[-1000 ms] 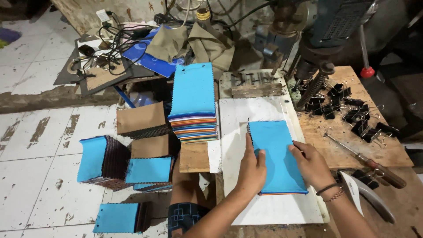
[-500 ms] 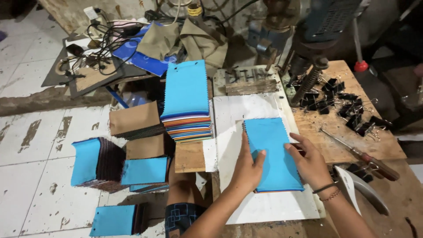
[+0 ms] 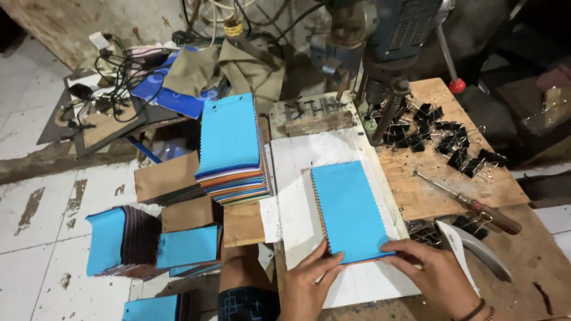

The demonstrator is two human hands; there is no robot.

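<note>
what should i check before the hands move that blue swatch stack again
1. Left hand on the stack's near left corner: ok.
2. Right hand on its near right edge: ok.
3. Blue swatch stack lying flat on the white sheet: ok.
4. Stack edges squared up: cannot tell, though the left edge looks even.
5. Binder clips apart from the stack: ok.
6. Screwdriver off the white sheet: ok.

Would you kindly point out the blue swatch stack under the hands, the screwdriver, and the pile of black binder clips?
blue swatch stack [image 3: 350,211], head view, middle of its blue top sheet.
screwdriver [image 3: 498,219], head view, its brown handle.
black binder clips [image 3: 452,145], head view, centre of the pile on the wooden board.
</note>
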